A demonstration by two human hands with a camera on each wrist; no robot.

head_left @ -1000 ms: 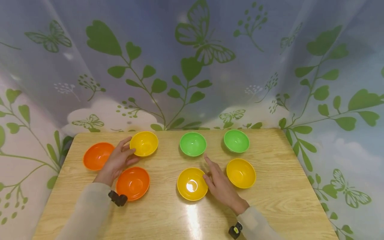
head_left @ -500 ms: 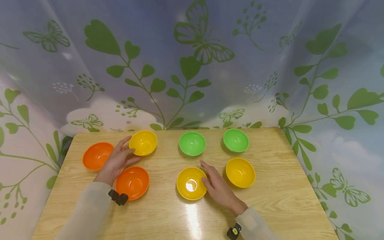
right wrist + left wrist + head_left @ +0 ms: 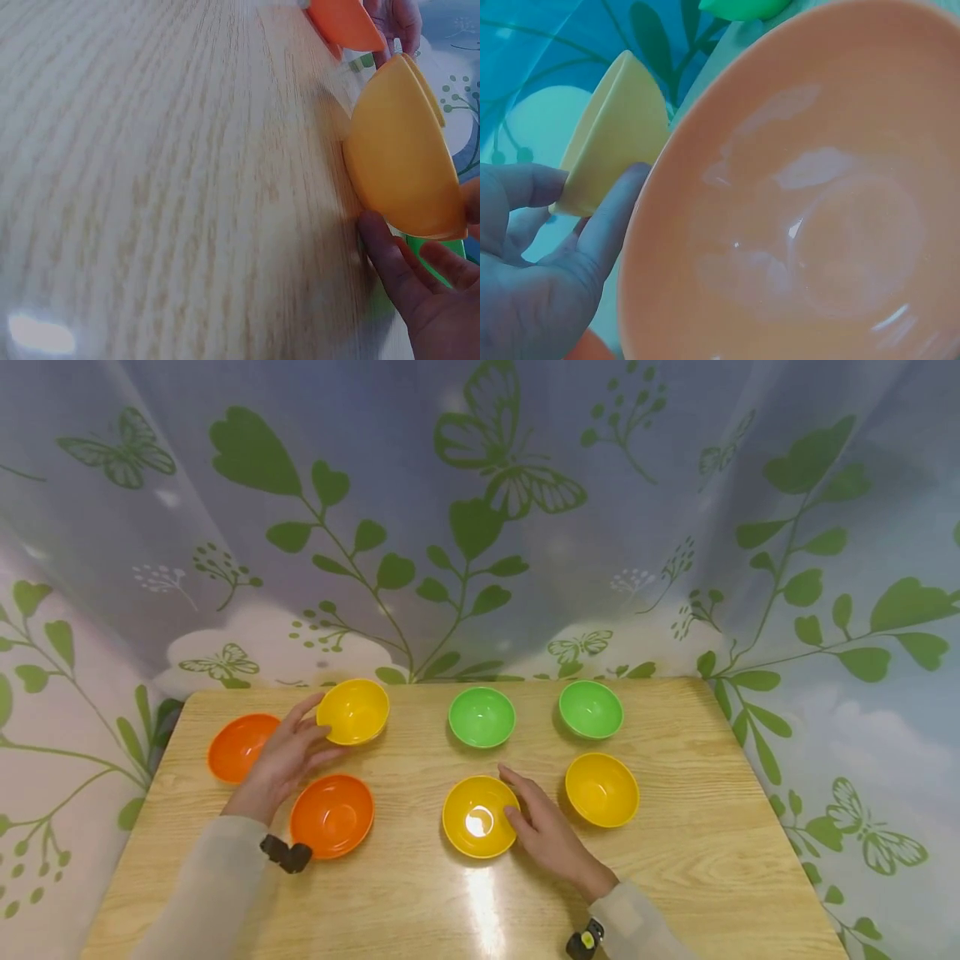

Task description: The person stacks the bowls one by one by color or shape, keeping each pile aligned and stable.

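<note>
At the back left in the head view, my left hand (image 3: 288, 752) grips a yellow bowl (image 3: 354, 713) by its near-left rim, the thumb at the edge. The left wrist view shows this yellow bowl (image 3: 622, 135) tilted between thumb and fingers. My right hand (image 3: 551, 835) holds the right edge of the middle yellow bowl (image 3: 472, 831), its thumb on the rim. From the right wrist, fingertips touch the underside of that yellow bowl (image 3: 401, 157). Two orange bowls (image 3: 332, 817) (image 3: 238, 750) lie on either side of my left forearm, the farther one partly covered by the hand.
Two green bowls (image 3: 482, 717) (image 3: 591, 709) stand along the back of the wooden table (image 3: 405, 902). Another yellow bowl (image 3: 602, 790) is just right of my right hand. A leaf-patterned curtain (image 3: 480, 610) hangs against the table's back edge.
The back-left yellow bowl has shifted slightly left and up in my left hand. My right hand has drawn back a little, its forefinger moving nearer the middle yellow bowl.
</note>
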